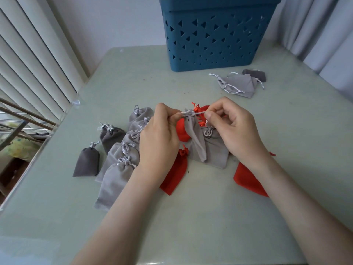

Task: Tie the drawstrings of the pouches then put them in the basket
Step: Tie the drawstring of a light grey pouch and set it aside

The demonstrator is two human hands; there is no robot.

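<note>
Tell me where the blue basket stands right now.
Head view: the blue basket stands at the far edge of the table, right of centre, with a small heap of grey pouches just before its right corner.

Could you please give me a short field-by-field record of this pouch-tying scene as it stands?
held item: light grey pouch, hanging from its neck
left hand: pinches the pouch's neck
right hand: pinches the drawstring
tied pouches: grey pile left of the hands
loose-string pouches: grey, near the basket's right front corner
red pouches: partly under the hands
basket: blue, at the far side of the table; inside not visible
</note>
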